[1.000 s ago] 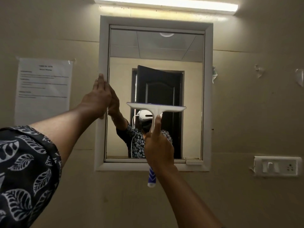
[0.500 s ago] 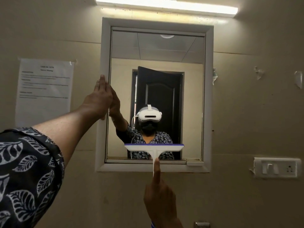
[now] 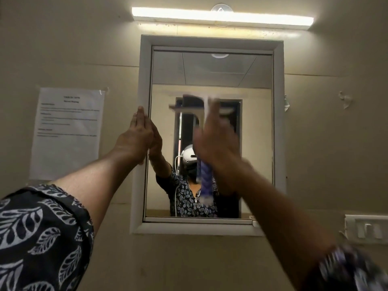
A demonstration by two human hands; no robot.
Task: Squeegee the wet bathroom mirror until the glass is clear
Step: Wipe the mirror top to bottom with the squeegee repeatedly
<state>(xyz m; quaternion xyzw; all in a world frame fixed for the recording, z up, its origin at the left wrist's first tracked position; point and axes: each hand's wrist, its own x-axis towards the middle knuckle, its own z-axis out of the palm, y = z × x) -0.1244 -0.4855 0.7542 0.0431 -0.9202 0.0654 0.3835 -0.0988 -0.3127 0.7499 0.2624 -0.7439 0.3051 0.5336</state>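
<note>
1. Mirror: it fills the middle of the frame in a white surround, with its long side upright. The glass shows the person and a dark door; no drops or streaks can be made out, so I cannot tell how wet it is
2. Light: a bar across the top of the frame, just above the mirror. A notice hangs at middle left, well apart from the work
3. Right grip: reaching up from the lower right to the centre of the glass and smeared by motion. It is closed round the squeegee, with one finger seemingly laid up the stem, though the blur hides the details
4. Left grip: fingers straight and together, pressed flat on the mirror's left surround and holding nothing. It looks like a brace
5. Squeegee: its purple handle hangs below the right grip. The blade shows above the fingers as a pale blurred band
6. What counts: the blade lies level, across the mirror's long side and straight above the right grip, at the upper middle of the glass. Much glass lies below it, so a straight downward pull likely comes next. The right grip alone works the tool, and the strip beside the left grip may be missed
</note>
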